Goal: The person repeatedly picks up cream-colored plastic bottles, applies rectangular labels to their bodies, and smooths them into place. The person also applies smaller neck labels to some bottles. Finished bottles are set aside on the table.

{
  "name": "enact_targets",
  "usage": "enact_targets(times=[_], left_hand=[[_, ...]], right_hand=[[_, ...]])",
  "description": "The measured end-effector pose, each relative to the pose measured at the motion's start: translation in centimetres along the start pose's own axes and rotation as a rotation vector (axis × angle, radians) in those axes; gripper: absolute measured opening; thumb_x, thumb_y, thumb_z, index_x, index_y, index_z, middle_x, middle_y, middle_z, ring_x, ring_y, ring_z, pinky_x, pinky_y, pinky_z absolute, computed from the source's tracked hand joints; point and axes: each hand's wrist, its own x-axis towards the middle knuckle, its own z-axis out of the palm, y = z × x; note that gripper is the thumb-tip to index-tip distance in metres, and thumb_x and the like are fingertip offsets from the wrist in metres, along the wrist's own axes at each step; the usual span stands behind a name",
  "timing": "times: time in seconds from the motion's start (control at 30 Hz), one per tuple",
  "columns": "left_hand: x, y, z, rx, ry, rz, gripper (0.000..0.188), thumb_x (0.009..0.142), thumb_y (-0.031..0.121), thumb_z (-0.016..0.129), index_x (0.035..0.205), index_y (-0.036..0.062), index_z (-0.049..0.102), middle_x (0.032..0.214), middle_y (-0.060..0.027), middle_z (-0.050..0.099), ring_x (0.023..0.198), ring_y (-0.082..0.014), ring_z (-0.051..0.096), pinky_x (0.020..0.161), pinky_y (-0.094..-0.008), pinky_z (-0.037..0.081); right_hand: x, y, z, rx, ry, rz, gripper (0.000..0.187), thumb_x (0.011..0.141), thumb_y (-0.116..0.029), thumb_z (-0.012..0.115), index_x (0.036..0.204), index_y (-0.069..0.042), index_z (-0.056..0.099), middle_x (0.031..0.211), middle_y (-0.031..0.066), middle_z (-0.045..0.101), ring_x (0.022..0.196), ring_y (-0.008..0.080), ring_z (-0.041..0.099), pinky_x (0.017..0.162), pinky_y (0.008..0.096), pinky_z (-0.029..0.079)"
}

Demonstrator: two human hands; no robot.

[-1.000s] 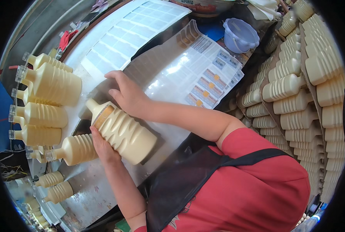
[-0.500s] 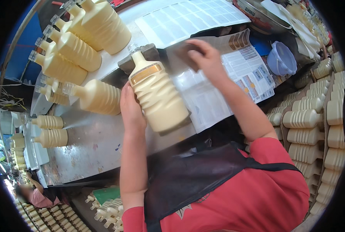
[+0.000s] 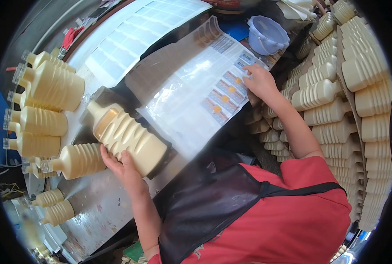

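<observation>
Your left hand grips the cream ribbed bottle lying on the table, near its front edge | your right hand presses loosely spread fingers on the label sheet at its far right edge | capped bottles crowd the left; stacked bottles wall the right; open room lies mid-sheet.

You had one ribbed cream bottle in hand, one label sheet, one lavender bucket
</observation>
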Motion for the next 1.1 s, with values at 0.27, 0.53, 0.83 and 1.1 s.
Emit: enact_targets(times=[0.27, 0.53, 0.83, 1.1], left_hand=[[-0.7, -0.3, 0.0, 0.083, 0.000, 0.065, 0.069, 0.102, 0.009, 0.052, 0.162, 0.0021, 0.018, 0.162, -0.0206, 0.026, 0.147, -0.0289, 0.032, 0.122, -0.0416, 0.027], [-1.0, -0.9, -0.1, 0.084, 0.016, 0.084, 0.064, 0.103, 0.010, 0.050, 0.160, -0.0001, 0.021, 0.157, -0.0207, 0.031, 0.142, -0.0280, 0.037, 0.120, -0.0407, 0.030], [-1.4, -1.7, -0.7, 0.094, 0.027, 0.120, 0.068, 0.103, 0.016, 0.054, 0.159, -0.0017, 0.021, 0.158, -0.0228, 0.031, 0.146, -0.0320, 0.033, 0.124, -0.0425, 0.020], [-5.5, -3.6, -1.8, 0.251, 0.003, 0.213, 0.087, 0.090, 0.029, 0.072, 0.156, -0.0045, 0.027, 0.154, -0.0244, 0.038, 0.143, -0.0345, 0.038, 0.121, -0.0457, 0.027]], right_hand=[[1.3, -0.2, -0.3, -0.007, -0.006, -0.245, 0.033, 0.087, -0.013, 0.063, 0.118, -0.006, 0.072, 0.105, 0.0134, 0.069, 0.091, 0.0385, 0.068, 0.084, 0.0450, 0.055], [-8.7, -5.3, 1.4, 0.036, -0.150, -0.683, 0.032, 0.085, -0.012, 0.074, 0.117, -0.006, 0.070, 0.123, 0.0100, 0.069, 0.086, 0.0293, 0.072, 0.072, 0.0378, 0.059], [-10.5, -4.8, 3.4, -0.120, -0.036, -0.802, 0.033, 0.081, -0.009, 0.076, 0.113, -0.007, 0.070, 0.120, 0.0087, 0.071, 0.081, 0.0243, 0.072, 0.069, 0.0350, 0.059], [-9.6, -10.0, 0.8, 0.379, -0.432, -0.306, 0.014, 0.087, -0.012, 0.071, 0.091, 0.001, 0.073, 0.082, 0.0117, 0.072, 0.074, 0.0226, 0.071, 0.066, 0.0329, 0.054]])
